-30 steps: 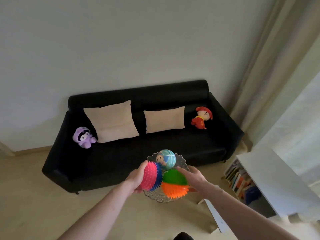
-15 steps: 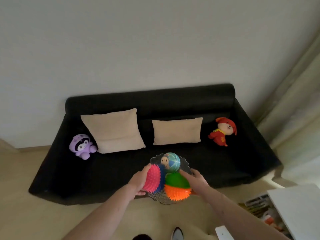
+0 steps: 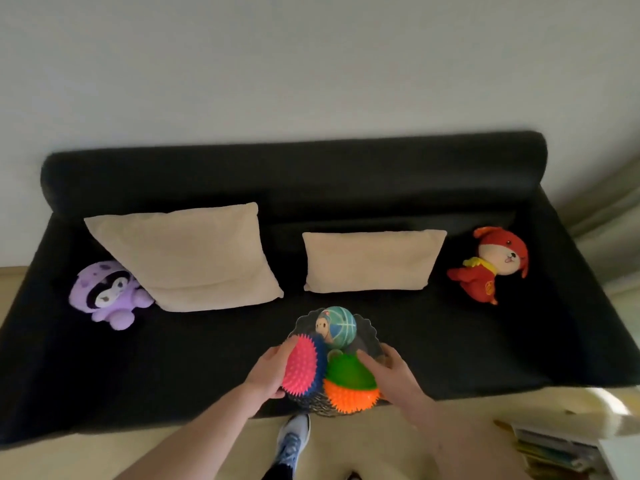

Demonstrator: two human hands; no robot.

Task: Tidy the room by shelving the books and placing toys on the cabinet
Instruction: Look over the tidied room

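I hold a clear scalloped glass bowl (image 3: 370, 332) in front of me, over the front edge of a black sofa (image 3: 214, 358). My left hand (image 3: 272, 370) grips its left side and my right hand (image 3: 389, 370) its right side. In the bowl lie a pink and blue spiky ball (image 3: 300, 367), a green and orange spiky ball (image 3: 350, 386) and a smooth teal ball with a cartoon face (image 3: 335, 327). A purple plush (image 3: 105, 294) sits at the sofa's left end. A red plush dog (image 3: 493, 266) lies at its right end.
Two beige cushions (image 3: 188, 256) (image 3: 372, 259) lean on the sofa back. My shoe (image 3: 292, 439) stands on the pale floor just before the sofa. A low white shelf with books (image 3: 550, 448) shows at the lower right corner. A curtain (image 3: 602, 202) hangs at the right.
The view has swung left and closer to the sofa, so the white shelf has slid almost out of frame. Both hands still hold the bowl of balls.
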